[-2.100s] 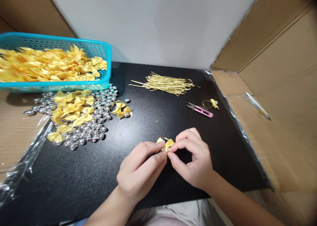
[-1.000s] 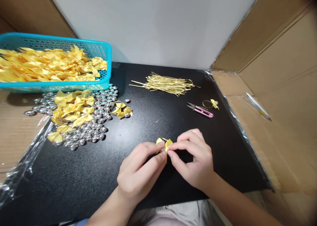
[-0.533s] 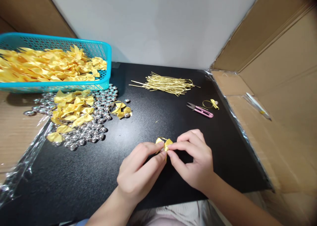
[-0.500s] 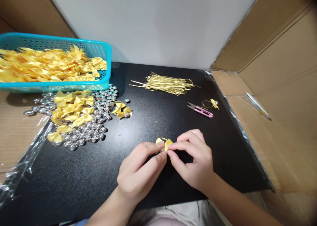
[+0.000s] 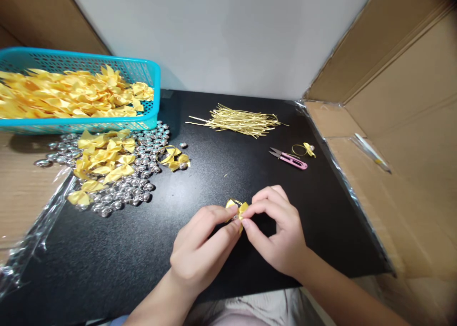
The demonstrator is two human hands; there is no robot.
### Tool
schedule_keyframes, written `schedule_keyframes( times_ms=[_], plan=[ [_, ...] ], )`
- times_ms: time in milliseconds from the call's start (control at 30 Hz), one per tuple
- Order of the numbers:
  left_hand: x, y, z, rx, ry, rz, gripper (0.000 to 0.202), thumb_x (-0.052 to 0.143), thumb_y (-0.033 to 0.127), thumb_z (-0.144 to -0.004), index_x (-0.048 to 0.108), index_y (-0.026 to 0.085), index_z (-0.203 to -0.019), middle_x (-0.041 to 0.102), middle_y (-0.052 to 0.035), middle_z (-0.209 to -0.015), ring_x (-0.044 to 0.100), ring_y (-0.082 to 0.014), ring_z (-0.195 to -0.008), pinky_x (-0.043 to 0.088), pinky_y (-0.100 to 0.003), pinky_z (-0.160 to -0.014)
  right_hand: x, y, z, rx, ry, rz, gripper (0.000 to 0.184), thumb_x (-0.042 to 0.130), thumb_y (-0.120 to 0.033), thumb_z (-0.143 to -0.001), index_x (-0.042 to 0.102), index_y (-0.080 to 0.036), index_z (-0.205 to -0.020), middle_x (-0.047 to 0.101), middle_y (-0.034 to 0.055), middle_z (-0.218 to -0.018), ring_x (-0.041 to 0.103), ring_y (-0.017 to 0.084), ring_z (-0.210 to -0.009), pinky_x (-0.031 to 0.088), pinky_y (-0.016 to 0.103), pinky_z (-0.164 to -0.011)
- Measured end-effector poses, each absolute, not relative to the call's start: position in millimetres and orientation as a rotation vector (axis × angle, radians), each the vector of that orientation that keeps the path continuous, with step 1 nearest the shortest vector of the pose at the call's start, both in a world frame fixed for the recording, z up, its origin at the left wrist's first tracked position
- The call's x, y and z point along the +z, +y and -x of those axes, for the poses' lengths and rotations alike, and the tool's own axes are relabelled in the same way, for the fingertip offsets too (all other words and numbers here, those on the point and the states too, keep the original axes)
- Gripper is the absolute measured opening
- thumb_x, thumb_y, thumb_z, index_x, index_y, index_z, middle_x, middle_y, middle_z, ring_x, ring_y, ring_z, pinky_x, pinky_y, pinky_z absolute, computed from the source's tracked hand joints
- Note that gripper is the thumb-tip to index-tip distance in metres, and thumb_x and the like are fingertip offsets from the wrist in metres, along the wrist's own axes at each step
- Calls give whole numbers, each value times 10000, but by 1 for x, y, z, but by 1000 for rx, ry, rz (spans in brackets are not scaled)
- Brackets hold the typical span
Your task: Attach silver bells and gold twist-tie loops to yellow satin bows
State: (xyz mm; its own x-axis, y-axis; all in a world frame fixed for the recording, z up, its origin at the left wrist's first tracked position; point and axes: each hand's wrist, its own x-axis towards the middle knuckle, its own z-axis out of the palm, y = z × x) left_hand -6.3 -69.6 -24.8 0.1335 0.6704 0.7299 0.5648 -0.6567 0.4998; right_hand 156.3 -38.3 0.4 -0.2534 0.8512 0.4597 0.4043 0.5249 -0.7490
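Near the front of the black table, a small yellow ribbon bow (image 5: 243, 208) is pinched between both hands. My left hand (image 5: 203, 245) is closed on its left side, thumb and forefinger together. My right hand (image 5: 278, 231) pinches its right edge with thumb and forefinger, the other fingers curled. A thin gold cord (image 5: 235, 201) loops behind the bow; the fingertips hide most of its middle. Left of the hands lie silver bells (image 5: 117, 205) in a spread pile, with several loose yellow bows (image 5: 107, 154) on top.
A teal basket (image 5: 159, 93) full of yellow bows stands at the back left. Gold cords (image 5: 246, 120) lie bundled at the back. Pink thread snips (image 5: 294, 161) rest at the right beside a bow on a cord (image 5: 309, 149). A white pen-like tool (image 5: 373, 153) lies on the cardboard.
The right thumb and forefinger have closed in slightly on the bow, and the right hand has shifted a little to the left. The left hand stays nearly in place.
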Motion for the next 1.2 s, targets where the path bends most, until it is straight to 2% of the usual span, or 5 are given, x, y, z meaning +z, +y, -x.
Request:
schedule_keyframes(
  times_ms=[200, 600, 833, 1200],
  plan=[
    [-21, -68, 5, 1589, 1253, -2283, 209, 720, -56, -734, 653, 109, -842, 703, -104, -920, 682, -167, -831, 593, -274, -710, 0, -40, -156, 672, -1881, 1026, 106, 651, -80, -745, 617, -176, -717, 603, 14, -729, 553, 164, -744, 415, 342, -713],
    [-18, -66, 7, 1574, 1287, -2279, 219, 746, -53, -708, 653, 109, -822, 709, -100, -931, 684, -151, -816, 579, -254, -722, 0, -38, -157, 426, -1851, 1046, 101, 667, -85, -761, 689, -179, -733, 607, 21, -665, 547, 166, -677, 421, 360, -676],
    [-15, -67, 8, 1561, 1288, -2188, 181, 728, -22, -740, 658, 127, -816, 709, -83, -898, 699, -140, -786, 589, -232, -713, -1, -39, -156, 374, -1826, 1057, 92, 691, -96, -771, 709, -184, -756, 620, 27, -669, 542, 170, -676, 431, 363, -666],
    [-12, -66, 8, 1533, 1312, -2194, 164, 703, 17, -770, 653, 168, -808, 733, -59, -872, 712, -142, -750, 595, -234, -670, -2, -39, -155, 544, -1829, 1059, 85, 684, -100, -773, 680, -180, -744, 607, 14, -699, 561, 162, -700, 426, 346, -690]
  ],
)
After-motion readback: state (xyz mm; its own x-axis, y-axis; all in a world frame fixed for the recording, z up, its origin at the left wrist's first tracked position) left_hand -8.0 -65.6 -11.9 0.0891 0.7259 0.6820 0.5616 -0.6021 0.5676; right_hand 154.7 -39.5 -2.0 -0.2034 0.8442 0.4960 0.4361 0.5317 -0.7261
